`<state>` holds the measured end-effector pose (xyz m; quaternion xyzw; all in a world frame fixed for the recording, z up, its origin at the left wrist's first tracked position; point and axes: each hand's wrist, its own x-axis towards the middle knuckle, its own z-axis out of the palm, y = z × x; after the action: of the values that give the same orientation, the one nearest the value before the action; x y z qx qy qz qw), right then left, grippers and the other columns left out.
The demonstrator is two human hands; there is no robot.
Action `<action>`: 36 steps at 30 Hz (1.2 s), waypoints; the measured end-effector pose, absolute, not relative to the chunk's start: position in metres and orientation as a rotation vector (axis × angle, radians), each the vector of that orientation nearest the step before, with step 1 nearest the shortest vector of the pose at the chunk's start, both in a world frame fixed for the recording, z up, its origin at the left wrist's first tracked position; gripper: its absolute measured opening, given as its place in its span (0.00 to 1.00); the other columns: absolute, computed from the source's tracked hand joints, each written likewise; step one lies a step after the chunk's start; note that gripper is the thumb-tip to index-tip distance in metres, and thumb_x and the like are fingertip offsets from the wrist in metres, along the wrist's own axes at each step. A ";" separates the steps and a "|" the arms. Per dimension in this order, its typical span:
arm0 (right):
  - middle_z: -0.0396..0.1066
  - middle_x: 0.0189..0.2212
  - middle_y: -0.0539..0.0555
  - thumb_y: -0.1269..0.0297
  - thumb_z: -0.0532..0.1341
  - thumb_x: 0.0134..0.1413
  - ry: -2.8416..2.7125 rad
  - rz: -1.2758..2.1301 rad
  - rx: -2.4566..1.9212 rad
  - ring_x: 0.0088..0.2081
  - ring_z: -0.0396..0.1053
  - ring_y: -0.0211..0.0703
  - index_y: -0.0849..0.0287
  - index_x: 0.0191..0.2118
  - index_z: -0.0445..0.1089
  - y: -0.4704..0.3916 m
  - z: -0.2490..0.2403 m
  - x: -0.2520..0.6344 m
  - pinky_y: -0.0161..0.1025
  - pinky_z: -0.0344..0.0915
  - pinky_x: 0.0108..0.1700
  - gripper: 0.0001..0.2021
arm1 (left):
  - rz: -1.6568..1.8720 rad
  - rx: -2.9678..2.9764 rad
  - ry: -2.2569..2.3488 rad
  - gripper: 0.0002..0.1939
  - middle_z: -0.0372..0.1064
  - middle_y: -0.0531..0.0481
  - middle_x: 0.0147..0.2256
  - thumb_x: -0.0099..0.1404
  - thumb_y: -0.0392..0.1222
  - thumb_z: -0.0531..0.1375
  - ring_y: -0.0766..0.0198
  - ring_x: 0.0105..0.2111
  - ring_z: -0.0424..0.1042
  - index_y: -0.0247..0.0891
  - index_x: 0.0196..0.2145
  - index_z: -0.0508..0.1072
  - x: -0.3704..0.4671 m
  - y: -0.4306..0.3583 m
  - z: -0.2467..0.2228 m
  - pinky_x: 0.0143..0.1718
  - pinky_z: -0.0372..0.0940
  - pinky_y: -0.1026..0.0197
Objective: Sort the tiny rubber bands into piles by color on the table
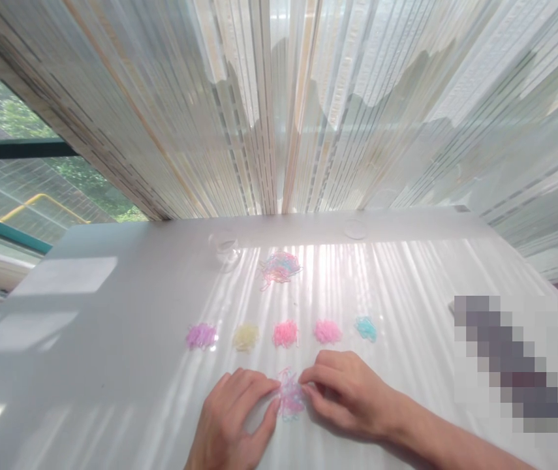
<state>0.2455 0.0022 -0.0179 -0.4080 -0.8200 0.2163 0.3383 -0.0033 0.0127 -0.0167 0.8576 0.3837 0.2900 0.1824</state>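
Note:
A small pile of mixed pastel loops (pixel 290 398), which look like small paper clips or elastic bands, lies on the table between my hands. My left hand (pixel 239 414) is at the pile's left side, index finger and thumb curved with a small gap between their tips. On the other side, my right hand (pixel 344 395) has its thumb and index finger close together at the pile's edge; anything between them is too small to make out. Beyond my hands runs a row of piles: purple (pixel 201 335), yellow (pixel 246 337), coral pink (pixel 285 333), pink (pixel 327 331) and teal (pixel 366 328).
A larger mixed pile (pixel 281 267) lies farther back on the white table (pixel 126 339). Left of it stands a clear jar (pixel 227 253); a clear round lid (pixel 356 229) lies at the back. A pixelated item (pixel 513 365) is at the right. Striped curtains hang behind.

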 end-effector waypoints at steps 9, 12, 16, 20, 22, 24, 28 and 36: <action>0.68 0.25 0.50 0.63 0.54 0.73 -2.264 0.461 -1.101 0.26 0.64 0.41 0.57 0.41 0.75 -0.002 -0.023 0.239 0.39 0.56 0.28 0.12 | 0.849 2.495 1.092 0.06 0.74 0.52 0.30 0.74 0.38 0.60 0.64 0.28 0.74 0.42 0.40 0.78 0.002 0.012 -0.012 0.31 0.68 0.61; 0.68 0.24 0.50 0.63 0.54 0.74 -2.244 0.452 -1.085 0.25 0.64 0.40 0.58 0.38 0.75 -0.001 -0.024 0.238 0.38 0.55 0.28 0.14 | 0.862 2.485 1.091 0.07 0.74 0.53 0.30 0.75 0.38 0.59 0.65 0.28 0.74 0.42 0.39 0.78 0.003 0.013 -0.011 0.30 0.67 0.62; 0.68 0.24 0.49 0.64 0.55 0.72 -2.174 0.472 -1.068 0.25 0.63 0.38 0.58 0.38 0.75 -0.001 -0.026 0.237 0.37 0.54 0.27 0.13 | 0.869 2.454 1.098 0.08 0.74 0.53 0.31 0.75 0.37 0.59 0.65 0.28 0.74 0.42 0.39 0.78 0.003 0.013 -0.011 0.31 0.66 0.61; 0.69 0.24 0.49 0.64 0.57 0.70 -2.104 0.492 -1.073 0.25 0.63 0.37 0.59 0.38 0.75 -0.001 -0.027 0.237 0.35 0.55 0.27 0.11 | 0.870 2.437 1.092 0.07 0.74 0.53 0.31 0.75 0.37 0.59 0.64 0.28 0.74 0.42 0.39 0.78 0.002 0.013 -0.011 0.31 0.66 0.61; 0.69 0.25 0.48 0.65 0.59 0.69 -2.063 0.503 -1.070 0.24 0.63 0.36 0.59 0.38 0.75 -0.002 -0.027 0.238 0.34 0.56 0.27 0.09 | 0.865 2.418 1.091 0.07 0.75 0.53 0.31 0.74 0.36 0.60 0.64 0.29 0.74 0.42 0.39 0.77 0.001 0.013 -0.011 0.32 0.66 0.60; 0.69 0.25 0.48 0.66 0.59 0.69 -2.033 0.512 -1.064 0.24 0.63 0.35 0.59 0.38 0.75 -0.001 -0.027 0.238 0.33 0.57 0.27 0.08 | 0.862 2.397 1.086 0.07 0.75 0.53 0.32 0.74 0.35 0.60 0.64 0.29 0.74 0.43 0.40 0.77 0.000 0.012 -0.011 0.32 0.66 0.60; 0.68 0.24 0.48 0.67 0.59 0.68 -2.013 0.537 -1.028 0.24 0.63 0.34 0.59 0.38 0.75 -0.001 -0.024 0.238 0.32 0.58 0.27 0.08 | 0.872 2.368 1.084 0.03 0.76 0.54 0.33 0.74 0.38 0.61 0.64 0.30 0.75 0.42 0.42 0.76 -0.001 0.011 -0.011 0.33 0.67 0.60; 0.69 0.24 0.47 0.67 0.60 0.69 -1.969 0.553 -0.958 0.24 0.65 0.34 0.58 0.39 0.75 -0.002 -0.020 0.238 0.31 0.60 0.27 0.06 | 1.012 2.313 1.033 0.05 0.78 0.52 0.34 0.73 0.34 0.62 0.64 0.30 0.76 0.42 0.44 0.76 0.011 0.004 -0.007 0.33 0.69 0.62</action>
<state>0.2376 -0.0025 -0.0202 -0.3836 -0.7881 0.2214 0.4275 0.0113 0.0036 -0.0066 0.8299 0.3706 0.3629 0.2054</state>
